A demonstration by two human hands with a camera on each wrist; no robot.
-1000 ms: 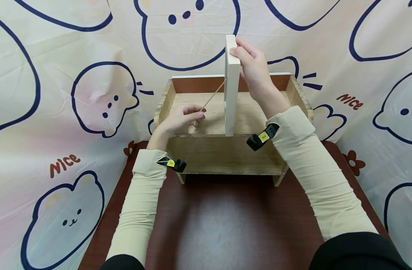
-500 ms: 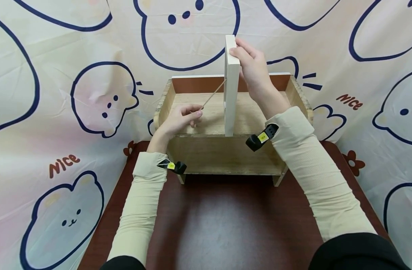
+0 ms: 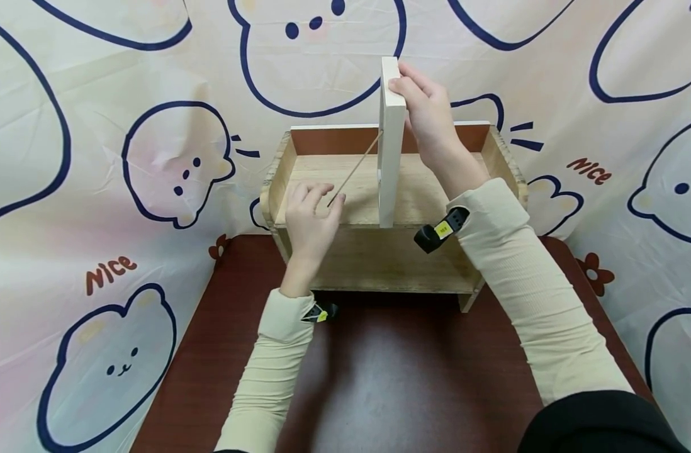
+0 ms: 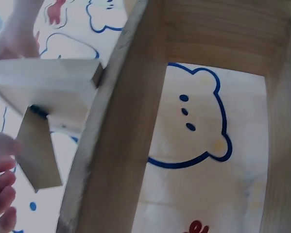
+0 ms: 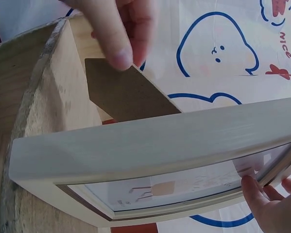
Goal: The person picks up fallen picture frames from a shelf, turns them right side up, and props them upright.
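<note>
A white picture frame stands edge-on on the upper level of a small wooden shelf. In the head view my right hand grips its upper right part. The right wrist view shows the frame's glazed front with a drawing in it. From its back a brown easel leg slants out to the left, swung away from the frame. My left hand is at the leg's free end, thumb on one side and fingers spread on the other. In the right wrist view the left thumb overlaps the leg's corner.
Raised wooden sides and a reddish-brown back panel bound the shelf's upper level. It rests on a dark brown table. A patterned cloth hangs behind and along both sides.
My left hand has turned upright and shifted right and toward me; its pinch on the easel leg has loosened, and the leg's end now shows. The right hand still holds the frame.
</note>
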